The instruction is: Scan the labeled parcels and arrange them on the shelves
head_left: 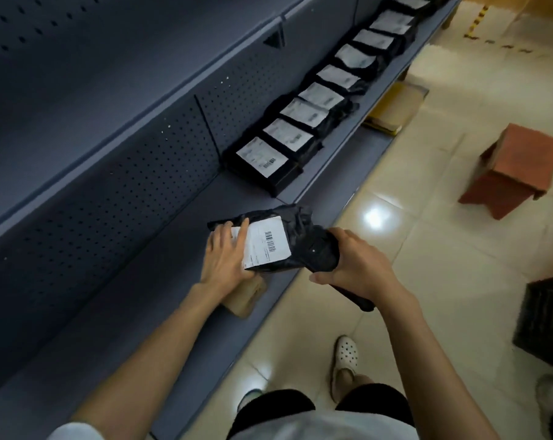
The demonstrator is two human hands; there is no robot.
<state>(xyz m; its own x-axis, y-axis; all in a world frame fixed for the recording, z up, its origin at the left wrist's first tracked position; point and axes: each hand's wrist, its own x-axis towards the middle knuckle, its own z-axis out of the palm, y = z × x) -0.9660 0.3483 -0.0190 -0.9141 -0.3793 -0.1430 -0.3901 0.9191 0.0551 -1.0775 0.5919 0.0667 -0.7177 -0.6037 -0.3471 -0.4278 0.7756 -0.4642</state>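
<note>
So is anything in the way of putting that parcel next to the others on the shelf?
Nothing visible. The shelf is bare between the held parcel and the last parcel in the row. A brown packet lies nearer, under the left hand, out of the path.

A red stool (512, 173) is standing on the tiled floor (427, 249); flat cardboard (395, 109) is lying near it; a dark crate (545, 322) is sitting at the right edge.

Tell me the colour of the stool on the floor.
The stool is reddish-brown, seen in the head view.
</note>
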